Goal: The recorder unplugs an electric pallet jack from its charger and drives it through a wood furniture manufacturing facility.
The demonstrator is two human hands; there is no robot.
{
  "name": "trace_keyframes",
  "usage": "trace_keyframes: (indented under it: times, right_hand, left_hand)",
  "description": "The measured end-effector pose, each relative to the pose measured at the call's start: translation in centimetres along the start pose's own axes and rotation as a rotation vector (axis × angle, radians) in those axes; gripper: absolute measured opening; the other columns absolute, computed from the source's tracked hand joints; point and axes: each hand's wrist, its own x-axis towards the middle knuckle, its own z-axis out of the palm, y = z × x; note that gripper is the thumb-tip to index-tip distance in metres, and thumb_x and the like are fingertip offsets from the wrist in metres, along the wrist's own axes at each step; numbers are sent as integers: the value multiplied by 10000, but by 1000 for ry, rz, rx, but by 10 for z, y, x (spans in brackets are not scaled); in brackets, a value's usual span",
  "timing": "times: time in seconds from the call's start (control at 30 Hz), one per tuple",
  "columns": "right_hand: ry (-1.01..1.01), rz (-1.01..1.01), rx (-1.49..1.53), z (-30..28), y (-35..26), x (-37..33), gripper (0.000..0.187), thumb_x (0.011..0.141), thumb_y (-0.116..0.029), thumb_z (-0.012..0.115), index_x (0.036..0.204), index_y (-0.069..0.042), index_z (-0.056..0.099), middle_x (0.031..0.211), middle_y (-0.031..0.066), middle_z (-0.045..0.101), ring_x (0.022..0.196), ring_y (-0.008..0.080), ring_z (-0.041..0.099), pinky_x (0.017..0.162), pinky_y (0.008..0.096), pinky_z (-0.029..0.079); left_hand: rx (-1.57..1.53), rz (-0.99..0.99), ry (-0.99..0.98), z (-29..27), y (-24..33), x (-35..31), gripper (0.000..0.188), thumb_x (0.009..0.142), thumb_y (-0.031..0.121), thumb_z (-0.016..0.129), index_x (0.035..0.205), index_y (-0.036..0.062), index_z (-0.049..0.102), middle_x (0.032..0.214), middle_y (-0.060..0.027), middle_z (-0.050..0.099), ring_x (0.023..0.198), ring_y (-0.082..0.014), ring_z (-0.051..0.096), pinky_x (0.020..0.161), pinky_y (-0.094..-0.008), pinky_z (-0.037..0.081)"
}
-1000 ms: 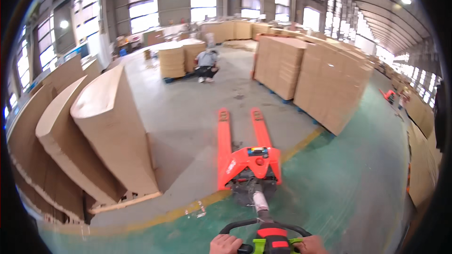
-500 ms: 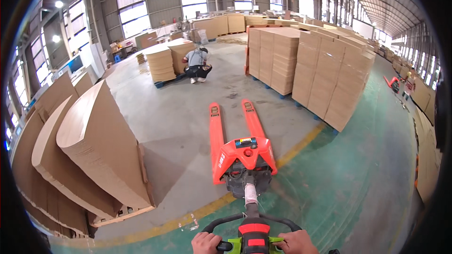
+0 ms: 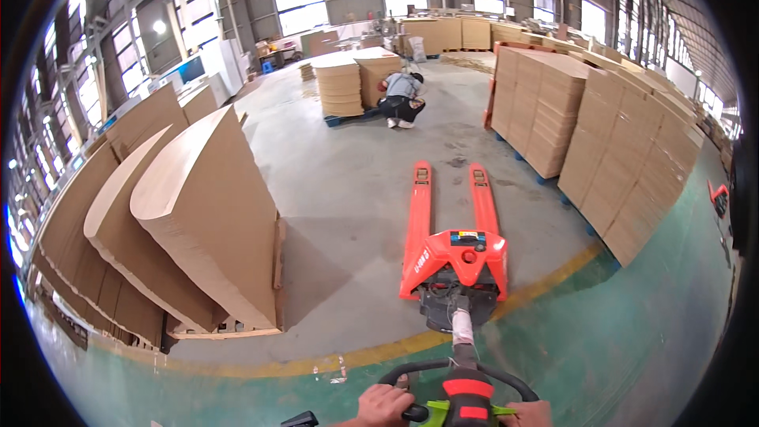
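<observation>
My left hand (image 3: 383,405) is wrapped round the left grip of the black, red and green control handle (image 3: 466,389). On the handle's right side, my right hand (image 3: 528,413) is closed, partly cut off by the lower edge. The handle belongs to a red electric pallet truck (image 3: 468,257), whose steering shaft has a pale wrapping round it. Its two forks (image 3: 419,202) point away from me, low over the grey floor, with nothing on them.
Tall board stacks on pallets stand at left (image 3: 213,229) and right (image 3: 632,158). Farther ahead, a person (image 3: 403,99) squats beside a board stack (image 3: 338,87) on a blue pallet. A curved yellow line (image 3: 300,368) divides grey floor from green. Small litter (image 3: 336,372) lies near it.
My view has turned left, so the pallet truck, stacks and person appear farther right. Both hands keep hold of the handle. The squatting person stays beside the stack.
</observation>
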Motion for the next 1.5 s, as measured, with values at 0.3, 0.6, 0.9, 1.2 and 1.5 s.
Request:
trace_keyframes:
  times: [0.3,0.6,0.9,1.2,1.5]
  right_hand:
    - [8,-31,-50,-31,42,59,290,922,-291,479,873,-96,687,801,146,650,769,401,616,617,466,479]
    - [-148,71,-98,-73,67,117,341,957,-481,480,903,-175,621,735,124,624,721,374,613,596,463,477]
    - [-14,75,-60,-116,69,131,268,900,-369,555,917,-174,739,729,127,656,646,326,617,576,443,469]
    - [37,-173,-38,-138,86,169,349,882,-378,553,741,-80,667,624,166,602,580,365,586,524,457,447]
    - [-5,-287,144,-161,98,183,343,907,-380,537,823,-59,625,661,177,625,609,382,613,548,498,453]
  left_hand:
    - [-289,-38,-307,9,-26,76,124,711,128,620,808,83,557,736,-122,586,723,-324,607,635,-435,469]
    - [-477,72,-903,3,-51,190,259,787,186,649,980,47,547,744,-227,636,730,-442,627,635,-527,486]
    - [-357,-150,-1105,34,-22,228,278,751,209,725,951,32,651,833,-262,658,828,-451,643,704,-487,523]
    - [-108,-248,-807,65,-27,228,478,701,261,762,1139,109,645,883,-222,682,833,-420,655,712,-469,525]
    - [-240,-216,-642,62,-10,244,420,680,207,750,1076,95,671,922,-186,683,839,-400,647,708,-443,524]
